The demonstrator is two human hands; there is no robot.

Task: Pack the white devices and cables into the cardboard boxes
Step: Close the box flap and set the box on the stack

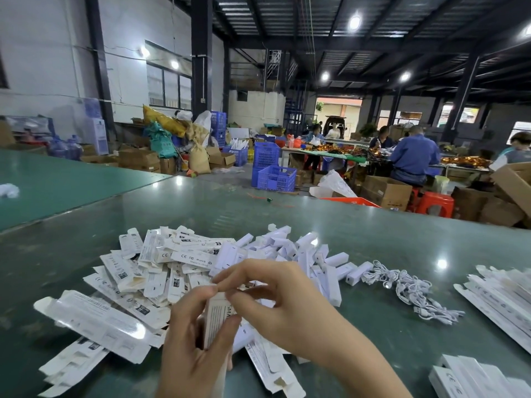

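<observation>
1. Nearest: left hand [195,340] wrapped round an upright box [218,317], thumb on the printed face, fingers [201,300] curled behind and holding it firm.
2. Right hand [287,300] at the box's top end, fingertips pinched together there; whether on the flap or on a device going in, cannot tell.
3. Step judged: filling or closing one box. Contents hidden by both hands.
4. Bottom right: stack of white boxes [471,377] at the table [373,234] edge, apparently finished.
5. Left and centre: loose heap of flat cartons [149,271], partly under the hands.
6. Behind the right hand: pile of devices [304,254]; just right of it, tangle of cables [408,285]; long packs [500,297] at far right.
7. Next move, judged: tuck flap shut, set box aside, then reach for a device and a cable, well apart from the held box.
8. Far: blue crates [273,173] on the floor, seated workers [411,156] at another bench.
</observation>
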